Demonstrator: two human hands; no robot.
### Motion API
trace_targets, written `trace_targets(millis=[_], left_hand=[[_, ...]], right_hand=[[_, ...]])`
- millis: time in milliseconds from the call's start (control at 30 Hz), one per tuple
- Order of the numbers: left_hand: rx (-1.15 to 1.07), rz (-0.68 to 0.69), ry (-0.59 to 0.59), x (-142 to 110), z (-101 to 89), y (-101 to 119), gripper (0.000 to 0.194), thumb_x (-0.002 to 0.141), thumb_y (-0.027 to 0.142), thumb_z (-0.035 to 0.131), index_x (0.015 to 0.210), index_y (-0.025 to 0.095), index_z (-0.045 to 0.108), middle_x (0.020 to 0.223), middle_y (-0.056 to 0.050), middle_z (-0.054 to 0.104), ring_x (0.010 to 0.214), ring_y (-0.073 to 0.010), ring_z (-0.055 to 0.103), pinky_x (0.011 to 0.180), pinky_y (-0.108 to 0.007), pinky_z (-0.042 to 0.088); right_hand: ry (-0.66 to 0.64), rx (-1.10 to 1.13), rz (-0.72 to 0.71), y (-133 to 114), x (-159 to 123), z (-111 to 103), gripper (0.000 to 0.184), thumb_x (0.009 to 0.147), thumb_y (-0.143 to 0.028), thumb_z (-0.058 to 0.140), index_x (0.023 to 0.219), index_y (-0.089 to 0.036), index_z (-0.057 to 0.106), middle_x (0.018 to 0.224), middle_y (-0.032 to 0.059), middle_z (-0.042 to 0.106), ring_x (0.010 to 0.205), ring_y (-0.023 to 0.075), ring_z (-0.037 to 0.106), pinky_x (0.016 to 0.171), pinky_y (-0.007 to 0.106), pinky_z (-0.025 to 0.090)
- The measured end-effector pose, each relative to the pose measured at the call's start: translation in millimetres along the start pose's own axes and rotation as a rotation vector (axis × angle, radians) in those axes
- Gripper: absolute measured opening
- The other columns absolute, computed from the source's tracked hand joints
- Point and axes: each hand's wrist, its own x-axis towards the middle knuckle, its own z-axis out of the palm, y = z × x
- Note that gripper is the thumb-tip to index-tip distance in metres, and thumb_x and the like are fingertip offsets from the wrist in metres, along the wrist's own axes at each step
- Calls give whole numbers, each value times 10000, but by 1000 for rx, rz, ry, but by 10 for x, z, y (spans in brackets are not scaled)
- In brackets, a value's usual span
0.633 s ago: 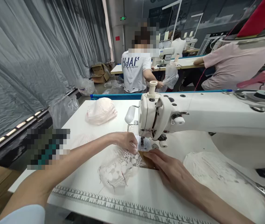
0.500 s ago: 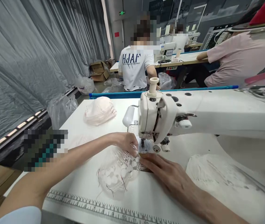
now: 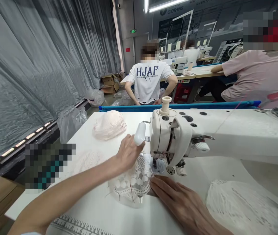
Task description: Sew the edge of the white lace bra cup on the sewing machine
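Observation:
A white lace piece (image 3: pixel 139 182), shaped like a bra cup with loose dark threads, lies in front of the sewing machine's needle area (image 3: pixel 155 163). My left hand (image 3: pixel 127 153) is closed at the lace's far edge, beside the white rounded lamp-like part (image 3: pixel 140 133), which covers some of its fingers. Flat on the table, my right hand (image 3: pixel 180 199) has its fingers stretched out, their tips touching the lace's scalloped right border. The white sewing machine head (image 3: pixel 164 133) stands above and right of the lace.
A pale pink cup (image 3: pixel 110 124) sits at the table's back left, with faint lace (image 3: pixel 87 161) nearer. More white lace (image 3: pixel 239 202) lies at the right. A printed ruler (image 3: pixel 80 225) runs along the front edge. Co-workers sit beyond the blue bar (image 3: pixel 129 108).
My left hand has moved away from the needle toward the far side, and the lace has turned with it. My right hand stays at the border. The camera view has tilted up slightly.

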Motion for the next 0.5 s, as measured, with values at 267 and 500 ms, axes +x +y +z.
trace_targets(millis=[267,500], left_hand=[[249,309,-53,-647,203,260,160,865,62,454,902,157,577,927,-34,607,804,-151,554,730,-324,422],[276,355,28,-647,214,213,198,853,51,473,943,174,599,957,-46,619,821,-157,570,757,-333,427]], right_hand=[[28,80,91,75,-48,-142,349,921,-88,282,1111,-135,571,1070,127,661,912,193,648,682,289,566],[-24,92,97,45,-67,-216,350,928,-98,312,1014,-196,636,1011,88,673,830,172,634,597,257,519]])
